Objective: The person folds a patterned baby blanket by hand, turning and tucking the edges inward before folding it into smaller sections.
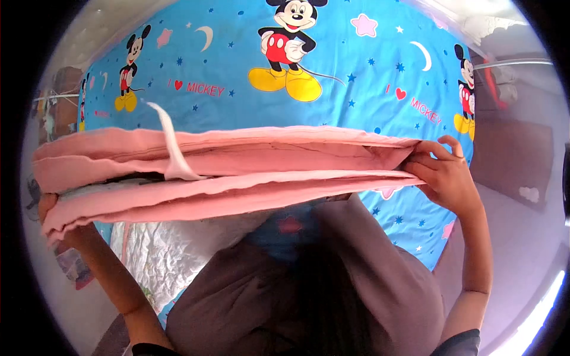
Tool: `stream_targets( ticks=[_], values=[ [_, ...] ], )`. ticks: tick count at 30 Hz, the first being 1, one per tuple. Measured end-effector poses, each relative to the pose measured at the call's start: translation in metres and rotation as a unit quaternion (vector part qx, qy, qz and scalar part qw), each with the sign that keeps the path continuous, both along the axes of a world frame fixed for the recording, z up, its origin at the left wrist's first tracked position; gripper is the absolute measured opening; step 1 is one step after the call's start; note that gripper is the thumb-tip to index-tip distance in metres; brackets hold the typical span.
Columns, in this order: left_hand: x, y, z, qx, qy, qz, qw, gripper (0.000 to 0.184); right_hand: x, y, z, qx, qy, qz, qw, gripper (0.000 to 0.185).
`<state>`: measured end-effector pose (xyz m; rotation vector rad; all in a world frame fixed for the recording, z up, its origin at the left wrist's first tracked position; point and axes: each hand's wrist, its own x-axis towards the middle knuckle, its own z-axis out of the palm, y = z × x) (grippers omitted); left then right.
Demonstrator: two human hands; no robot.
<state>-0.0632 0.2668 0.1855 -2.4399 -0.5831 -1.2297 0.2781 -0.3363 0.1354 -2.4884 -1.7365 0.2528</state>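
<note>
A long pink cloth (237,199), folded into layers, is stretched sideways in front of me. A gap runs along its length between the upper and lower layers, and a white strap (171,139) sticks up from it left of the middle. My left hand (48,210) grips the cloth's left end, its fingers partly covered by the fabric. At the other end, my right hand (440,171) is closed on the pink cloth, with some fingertips hidden in the folds.
Under and beyond the cloth lies a blue bedsheet (350,47) printed with Mickey Mouse figures, moons and stars. A crinkled silvery sheet (172,252) is at the lower left. My legs in dark clothing (386,267) are just below. Pale floor (516,249) shows at the right.
</note>
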Motion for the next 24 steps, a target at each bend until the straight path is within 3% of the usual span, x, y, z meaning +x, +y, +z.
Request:
stream_targets(
  ticks=[3,5,8,9,10,11,14,18,20,21,23,24],
  values=[
    [0.031,-0.004,0.005,0.061,0.026,-0.044,0.997,0.033,0.001,-0.003,0.006,-0.012,-0.033,0.013,0.999,0.02],
    [0.072,-0.027,0.019,-0.219,0.03,-0.175,0.959,0.026,-0.001,-0.002,0.008,0.023,-0.05,0.04,0.998,0.016],
    [0.179,-0.085,0.029,-0.297,0.043,-0.129,0.945,0.03,-0.008,0.002,0.019,0.047,-0.02,0.093,0.994,0.013],
    [0.203,-0.06,0.018,-0.365,0.033,-0.219,0.904,0.033,-0.012,0.006,0.025,0.068,0.04,0.094,0.992,0.011],
    [0.233,-0.065,0.013,-0.453,-0.004,-0.232,0.861,0.032,-0.013,0.013,0.031,0.081,0.048,0.128,0.987,0.009],
    [0.264,-0.061,0.003,-0.419,0.023,-0.211,0.883,0.035,-0.016,0.018,0.035,0.101,0.08,0.126,0.984,0.009],
    [0.354,-0.028,-0.042,-0.539,0.082,-0.289,0.787,0.029,-0.006,0.024,0.034,0.146,0.122,0.099,0.977,0.012],
    [0.455,-0.098,-0.093,-0.555,0.128,-0.247,0.784,0.019,0.039,0.016,-0.008,0.183,0.132,0.003,0.974,0.022],
    [0.502,-0.102,-0.166,-0.625,0.03,-0.272,0.731,0.009,0.061,0.01,-0.047,0.209,0.162,-0.06,0.962,0.021],
    [0.512,-0.103,-0.18,-0.623,0.04,-0.274,0.732,0.009,0.072,0.006,-0.067,0.211,0.176,-0.082,0.958,0.019],
    [0.534,-0.1,-0.208,-0.444,0.299,-0.161,0.829,0.02,0.09,0.003,-0.106,0.212,0.191,-0.116,0.951,0.017],
    [0.538,-0.1,-0.228,-0.443,0.31,-0.167,0.825,0.02,0.096,0.004,-0.125,0.23,0.211,-0.133,0.941,0.015]
  ],
)
